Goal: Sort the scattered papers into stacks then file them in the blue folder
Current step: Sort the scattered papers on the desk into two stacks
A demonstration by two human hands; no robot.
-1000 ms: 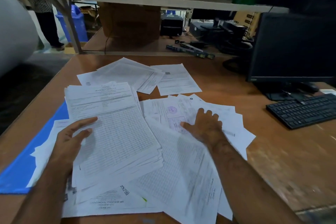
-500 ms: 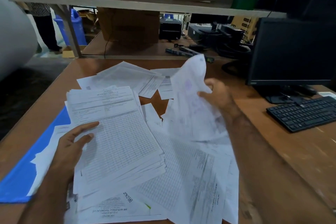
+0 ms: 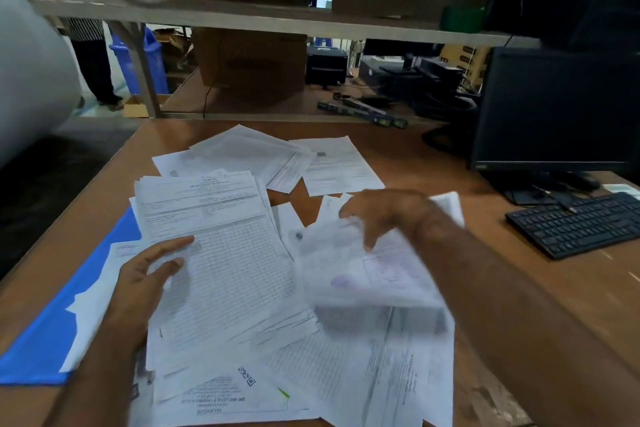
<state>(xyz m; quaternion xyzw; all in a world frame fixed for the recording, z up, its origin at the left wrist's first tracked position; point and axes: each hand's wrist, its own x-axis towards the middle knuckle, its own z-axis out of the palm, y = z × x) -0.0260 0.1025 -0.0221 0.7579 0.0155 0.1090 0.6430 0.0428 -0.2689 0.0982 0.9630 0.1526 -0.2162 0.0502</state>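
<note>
A thick stack of printed sheets (image 3: 221, 253) lies on the brown desk (image 3: 519, 305), partly over the blue folder (image 3: 45, 340) at the left edge. My left hand (image 3: 145, 281) rests flat on the stack's left side, fingers straight. My right hand (image 3: 391, 215) hovers right of the stack and holds a blurred bunch of loose sheets (image 3: 367, 274) low over the desk. More scattered papers (image 3: 363, 374) lie under and in front of that bunch. Two further groups of papers (image 3: 249, 152) and a single sheet (image 3: 339, 166) lie farther back.
A black monitor (image 3: 554, 107) and keyboard (image 3: 581, 222) stand at the right. Behind the desk are a low shelf, a cardboard box (image 3: 249, 62), dark equipment and cables. A person's legs (image 3: 93, 73) and a blue bin (image 3: 145, 59) show far left.
My right hand lifted sheets off the right-hand pile, raised them, then brought them back down and left toward the stack. My left hand stayed on the stack.
</note>
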